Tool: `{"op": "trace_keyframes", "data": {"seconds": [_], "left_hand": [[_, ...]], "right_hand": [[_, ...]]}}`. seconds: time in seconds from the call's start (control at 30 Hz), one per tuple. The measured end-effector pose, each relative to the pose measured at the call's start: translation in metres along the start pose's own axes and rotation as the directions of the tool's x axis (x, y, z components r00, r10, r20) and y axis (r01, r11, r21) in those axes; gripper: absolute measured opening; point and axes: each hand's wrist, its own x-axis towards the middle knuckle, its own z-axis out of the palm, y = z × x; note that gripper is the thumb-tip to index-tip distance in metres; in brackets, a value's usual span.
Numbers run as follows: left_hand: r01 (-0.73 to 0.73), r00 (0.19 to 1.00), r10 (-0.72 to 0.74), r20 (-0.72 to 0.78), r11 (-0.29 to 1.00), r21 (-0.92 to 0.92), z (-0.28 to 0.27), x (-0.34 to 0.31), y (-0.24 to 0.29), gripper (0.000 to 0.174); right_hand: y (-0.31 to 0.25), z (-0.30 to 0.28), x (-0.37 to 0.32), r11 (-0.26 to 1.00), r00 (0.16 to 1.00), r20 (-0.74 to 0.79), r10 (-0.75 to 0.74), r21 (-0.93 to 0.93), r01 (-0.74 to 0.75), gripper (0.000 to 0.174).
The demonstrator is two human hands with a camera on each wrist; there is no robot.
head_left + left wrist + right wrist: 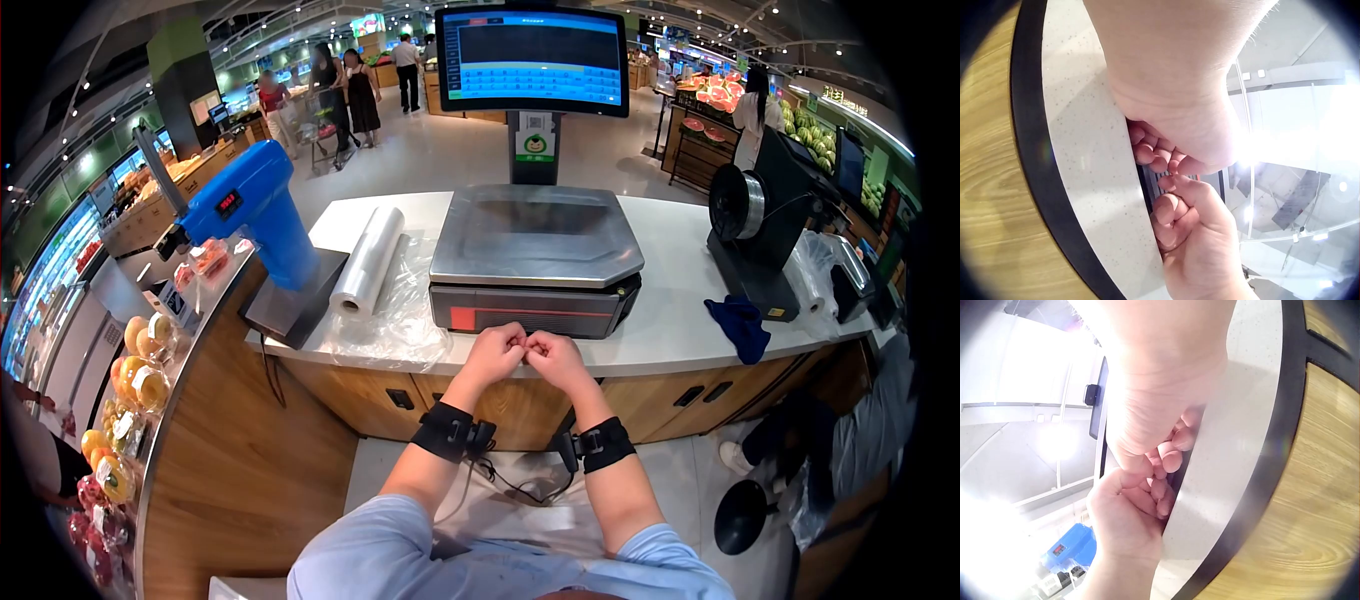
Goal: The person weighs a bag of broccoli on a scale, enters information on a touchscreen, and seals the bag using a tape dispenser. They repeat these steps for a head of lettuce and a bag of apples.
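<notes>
Both hands are together over the front edge of the counter (pixel 668 260), just before the scale (pixel 535 240). My left hand (pixel 494 352) has its fingers loosely curled, thumb side toward the other hand. Facing it, my right hand (pixel 556 358) is bent in the same loose way, and the thumbs and fingertips meet in the middle. From the left wrist view, the curled fingertips (pixel 1160 164) of the left hand show nothing between them. The right wrist view likewise shows bare fingertips (pixel 1172 461) on the right hand, close over the white countertop.
Left of the scale lie a plastic bag roll (pixel 368 262) and a blue device (pixel 262 215) on a stand. A screen (pixel 532 60) rises behind the scale. To the right are a blue cloth (pixel 738 326) and a black machine with a spool (pixel 738 203). Packed fruit (pixel 140 380) lines the left side.
</notes>
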Motion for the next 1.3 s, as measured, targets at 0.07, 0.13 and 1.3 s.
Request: {"op": "trace_keyframes", "data": {"seconds": [0.07, 0.13, 1.3], "left_hand": [[-0.005, 1.0, 0.005, -0.001, 1.0, -0.002, 0.0, 0.0, 0.0, 0.016], [-0.01, 1.0, 0.01, -0.004, 1.0, 0.002, 0.001, 0.0, -0.001, 0.016], [-0.015, 1.0, 0.013, -0.027, 0.994, -0.105, 0.003, 0.001, -0.012, 0.013]], "right_hand": [[0.005, 0.002, 0.001, 0.999, 1.0, -0.002, 0.0, 0.032, 0.0, 0.014], [0.006, 0.001, 0.002, 0.999, 1.0, 0.007, -0.002, 0.04, 0.002, 0.014], [-0.005, -0.001, 0.0, 0.999, 1.0, -0.022, -0.017, -0.041, 0.016, 0.012]]}}
